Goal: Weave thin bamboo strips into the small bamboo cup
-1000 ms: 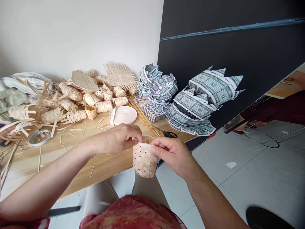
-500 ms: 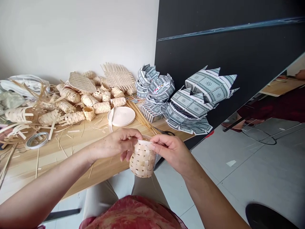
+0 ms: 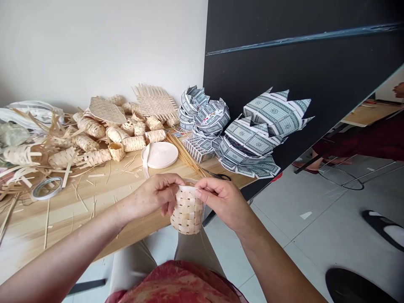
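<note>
The small woven basket [image 3: 187,210] has shifted a little left in the view since the earlier frame, and a black shoe [image 3: 383,229] has come in on the floor [image 3: 303,252] far to the right of it. The hands are together on the basket's rim: the left hand [image 3: 150,195] and the right hand [image 3: 221,202] pinch a pale strip [image 3: 189,189] along the top edge, holding the basket in the air in front of the near edge of the surface [image 3: 94,202]. Behind the basket lie a roll of white ribbon [image 3: 159,155], a bundle of thin sticks [image 3: 184,156] and scissors [image 3: 217,176]. Further back and left of it sit woven pieces [image 3: 91,127], with a roll of tape [image 3: 47,188] nearer, and to its right rise stacks of folded card [image 3: 261,134]. Short, even pinches that keep the strip flat and tight against the weave would likely give the neatest rim
</note>
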Demonstrator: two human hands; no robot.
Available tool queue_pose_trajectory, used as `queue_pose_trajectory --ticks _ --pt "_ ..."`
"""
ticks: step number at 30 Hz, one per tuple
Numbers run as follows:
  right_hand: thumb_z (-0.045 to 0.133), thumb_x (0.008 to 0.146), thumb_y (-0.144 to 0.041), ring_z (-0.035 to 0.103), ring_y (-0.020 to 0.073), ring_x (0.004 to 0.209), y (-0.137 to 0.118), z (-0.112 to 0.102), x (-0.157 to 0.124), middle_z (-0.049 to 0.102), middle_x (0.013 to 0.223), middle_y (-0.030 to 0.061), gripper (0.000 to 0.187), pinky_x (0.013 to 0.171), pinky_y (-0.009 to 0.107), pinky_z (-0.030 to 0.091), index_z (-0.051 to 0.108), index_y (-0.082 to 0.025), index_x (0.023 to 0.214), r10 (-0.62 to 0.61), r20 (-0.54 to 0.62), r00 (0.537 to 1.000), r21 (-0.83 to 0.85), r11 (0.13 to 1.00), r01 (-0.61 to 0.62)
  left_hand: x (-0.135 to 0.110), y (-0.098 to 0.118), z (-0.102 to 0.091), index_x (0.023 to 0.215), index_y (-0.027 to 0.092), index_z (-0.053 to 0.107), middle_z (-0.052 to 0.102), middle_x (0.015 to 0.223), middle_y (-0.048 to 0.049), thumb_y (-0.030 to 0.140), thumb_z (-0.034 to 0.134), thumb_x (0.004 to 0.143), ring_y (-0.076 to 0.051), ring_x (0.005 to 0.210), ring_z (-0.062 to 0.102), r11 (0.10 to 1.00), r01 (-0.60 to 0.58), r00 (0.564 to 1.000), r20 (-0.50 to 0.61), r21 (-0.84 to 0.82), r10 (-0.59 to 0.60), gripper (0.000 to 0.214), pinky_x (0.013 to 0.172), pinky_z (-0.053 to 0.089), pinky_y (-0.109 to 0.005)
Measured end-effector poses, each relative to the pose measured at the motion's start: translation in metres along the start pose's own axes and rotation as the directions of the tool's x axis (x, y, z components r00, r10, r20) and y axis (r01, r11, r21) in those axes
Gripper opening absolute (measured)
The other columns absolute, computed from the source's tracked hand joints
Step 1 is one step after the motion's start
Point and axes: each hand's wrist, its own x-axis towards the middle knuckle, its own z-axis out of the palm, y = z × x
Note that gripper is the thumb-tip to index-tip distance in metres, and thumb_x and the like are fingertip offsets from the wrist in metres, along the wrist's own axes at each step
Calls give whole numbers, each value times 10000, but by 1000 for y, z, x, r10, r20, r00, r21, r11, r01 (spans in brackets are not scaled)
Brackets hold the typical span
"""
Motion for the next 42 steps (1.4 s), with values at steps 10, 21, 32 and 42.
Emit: queue_pose_trajectory --ticks 10,21,32,42 --pt "517 756 -287 351 89 517 1 2 1 417 537 -43 180 483 214 280 547 -164 628 -16 -15 1000 -25 1000 15 -3 1 3 871 116 558 521 473 36 184 486 710 -78 421 482 998 -21 997 -76 -57 17 189 393 352 -151" --pt "533 765 -219 421 88 513 -2 9 0 502 536 -35 142 512 208 328 590 -164 647 -137 -84 987 -171 978 122 1 -1 4 626 111 556 532 467 21 477 669 685 -57 411 489 997 -48 977 -209 -55 35 387 393 401 -143" --pt "541 770 -276 412 94 492 -7 1 6 520 536 -27 205 479 213 321 694 -156 838 -149 -45 988 -139 980 142 5 1 -2 668 101 605 553 502 28 378 745 624 -61 421 525 998 -64 963 -261 -4 61 313 397 462 -150" --pt "530 783 -210 456 93 518 -6 6 6 530 556 -33 127 512 209 337 621 -171 704 -210 -49 976 -164 966 200 -3 -4 0 854 134 643 585 718 -5 252 631 770 -45 469 542 919 -284 906 -238 275 351 145 420 466 -138"
